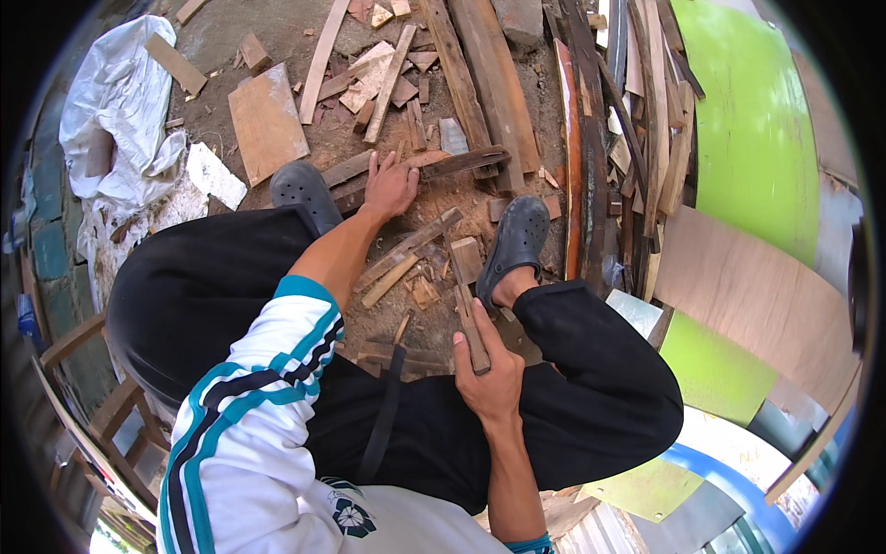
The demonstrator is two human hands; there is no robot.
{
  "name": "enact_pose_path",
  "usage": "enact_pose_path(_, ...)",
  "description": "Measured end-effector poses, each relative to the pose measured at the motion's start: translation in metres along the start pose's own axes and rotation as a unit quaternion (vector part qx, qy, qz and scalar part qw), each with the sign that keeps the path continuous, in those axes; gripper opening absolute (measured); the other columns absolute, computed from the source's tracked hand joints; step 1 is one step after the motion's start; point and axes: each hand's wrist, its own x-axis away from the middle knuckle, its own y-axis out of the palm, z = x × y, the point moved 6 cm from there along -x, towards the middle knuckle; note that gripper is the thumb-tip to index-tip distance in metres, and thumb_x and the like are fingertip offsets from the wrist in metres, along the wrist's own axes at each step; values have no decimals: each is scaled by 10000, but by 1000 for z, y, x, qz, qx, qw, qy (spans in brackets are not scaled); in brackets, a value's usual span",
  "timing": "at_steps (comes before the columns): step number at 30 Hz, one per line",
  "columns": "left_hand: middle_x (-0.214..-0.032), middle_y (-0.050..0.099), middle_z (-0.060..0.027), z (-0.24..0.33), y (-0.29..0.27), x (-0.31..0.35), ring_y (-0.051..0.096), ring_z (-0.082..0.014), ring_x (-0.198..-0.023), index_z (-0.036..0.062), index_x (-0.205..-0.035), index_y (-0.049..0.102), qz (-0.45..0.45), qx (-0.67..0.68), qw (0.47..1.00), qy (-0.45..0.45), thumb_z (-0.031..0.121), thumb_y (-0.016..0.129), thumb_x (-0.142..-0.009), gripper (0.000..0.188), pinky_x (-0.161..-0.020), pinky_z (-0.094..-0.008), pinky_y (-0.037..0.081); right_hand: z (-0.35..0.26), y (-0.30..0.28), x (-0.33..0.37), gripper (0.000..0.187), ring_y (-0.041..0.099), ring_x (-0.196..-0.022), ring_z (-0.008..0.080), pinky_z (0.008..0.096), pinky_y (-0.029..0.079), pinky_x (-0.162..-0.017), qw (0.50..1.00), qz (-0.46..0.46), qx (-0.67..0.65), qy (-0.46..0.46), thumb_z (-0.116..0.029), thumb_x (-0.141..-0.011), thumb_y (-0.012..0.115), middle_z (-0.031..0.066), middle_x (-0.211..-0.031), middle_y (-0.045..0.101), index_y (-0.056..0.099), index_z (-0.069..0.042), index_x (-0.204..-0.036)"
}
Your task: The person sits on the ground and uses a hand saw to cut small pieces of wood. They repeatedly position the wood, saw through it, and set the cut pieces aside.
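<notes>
My left hand (pixel 391 188) is closed over a dark, narrow wooden strip (pixel 471 162), fingertips reaching past its far edge. The strip lies across other wood on the ground between my shoes, and my palm hides its middle. Lower and to the right, my right hand (pixel 491 371) grips the wooden handle (pixel 472 334) of a tool with a long, narrow blade (pixel 454 261). The blade points away from me and appears nearly edge-on, so its exact kind is unclear. Beside the blade sit a small wood block (pixel 467 260) and a longer wood piece (pixel 406 249).
Long planks (pixel 489 83) lie ahead, with a pile of strips (pixel 646 120) to their right. Green panels (pixel 748 120) and a plywood sheet (pixel 752 300) lie on the right. A flat board (pixel 268 125) and a white sack (pixel 120 111) are at the left. My grey clogs (pixel 520 235) flank the work.
</notes>
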Motion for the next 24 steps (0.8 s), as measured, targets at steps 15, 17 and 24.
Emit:
enact_pose_path(15,-818,726,-156,-3,-6,-10,685,-262,-979,78,-982,760,86,-93,990,63,391,425,-974,458,-1209,-482,139,7,5,2,493,732,-835,345,373,581,-681,1000,-21,12,-9,-78,-875,692,236,-1031,714,588,-35,-1355)
enact_pose_path(17,-803,721,-161,-5,-7,-12,693,-261,-938,80,-974,761,66,-95,992,48,390,429,-971,455,-1206,-479,143,7,4,1,496,734,-822,339,369,581,-676,999,-28,16,0,-70,-872,692,232,-1000,719,588,-37,-1356)
enact_pose_path(24,-758,707,-165,-5,-8,-12,703,-264,-838,99,-930,766,88,-86,991,51,381,457,-960,419,-1194,-477,159,6,8,-7,518,736,-761,324,361,577,-644,999,-35,35,-9,-70,-861,704,211,-910,729,581,-41,-1364)
